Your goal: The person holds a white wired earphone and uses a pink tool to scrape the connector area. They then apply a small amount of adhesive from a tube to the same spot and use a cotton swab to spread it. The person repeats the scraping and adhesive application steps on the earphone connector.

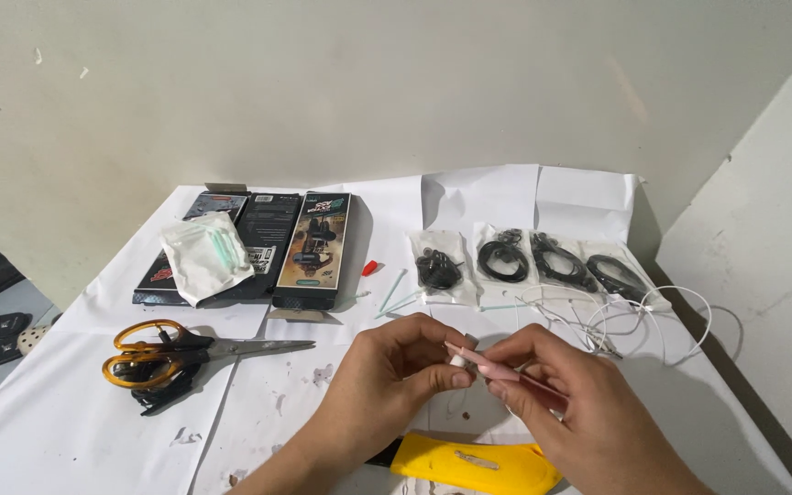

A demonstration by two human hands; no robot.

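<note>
On the tabletop [66, 431] lie orange-handled scissors [176, 356], dark product boxes [268, 247], a white plastic bag [203, 257], four small bags of black cables [533, 261] and a yellow tool [474, 463].

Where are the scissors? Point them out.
In the head view, the orange-handled scissors lie on the left of the paper-covered table, in front of the black boxes and left of the left hand.

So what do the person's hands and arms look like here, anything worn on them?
Both are bare. The left hand and right hand wear no gloves, and no rings or watch show on the parts in view. The forearms are uncovered to the bottom edge of the picture, with no sleeve visible. The fingernails look short and unpainted.
</note>
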